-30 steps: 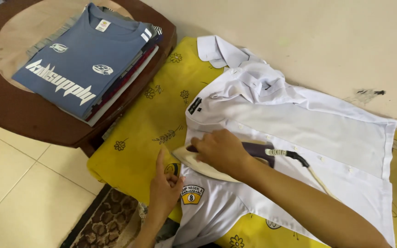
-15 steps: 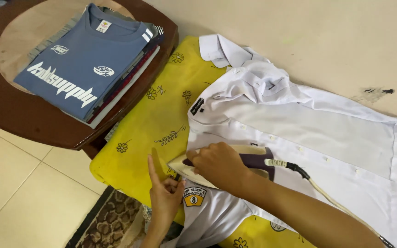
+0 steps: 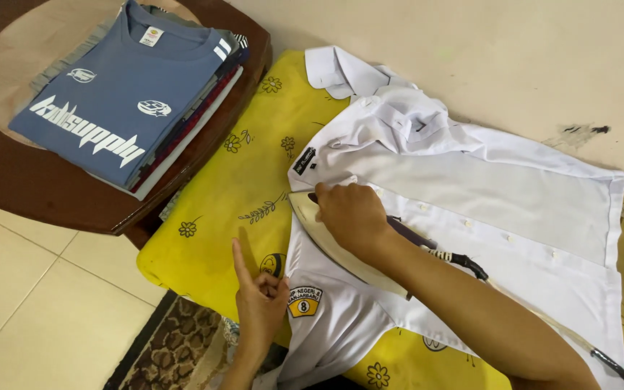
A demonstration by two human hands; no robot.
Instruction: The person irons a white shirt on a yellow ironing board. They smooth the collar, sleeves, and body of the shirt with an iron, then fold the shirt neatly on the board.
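Ironing: I am pressing a white shirt point(image 3: 471, 209) spread open on a yellow flowered cloth point(image 3: 232, 195); every place below is given from that shirt.
Right hand: my right hand point(image 3: 352, 217) is over the shirt's middle, its grip clamped around the handle of the iron point(image 3: 341, 249).
Iron: pale soleplate flat on the fabric, pointed nose aimed toward the shirt's chest pocket side, just beside the button strip; its dark cord point(image 3: 464, 260) trails back along my forearm.
Left hand: my left hand point(image 3: 260, 303) rests at the shirt's near edge, beside a yellow shoulder badge point(image 3: 303, 302). Forefinger points up, other fingers curled; it pins the cloth edge but clamps on nothing.
Shirt: collar at the far end, front panels laid open, sleeve with the badge hanging toward me.
Step in hand: by my reading, smoothing the front panel near the placket, with much of the shirt yet to press.
Next move: it seems to call for a slow glide along the panel while the left hand keeps the fabric taut, well clear of the hot plate.
Worktop: left of the shirt, a round dark wooden worktop point(image 3: 9, 180) carries a stack of folded clothes point(image 3: 124, 101), a blue T-shirt on top.
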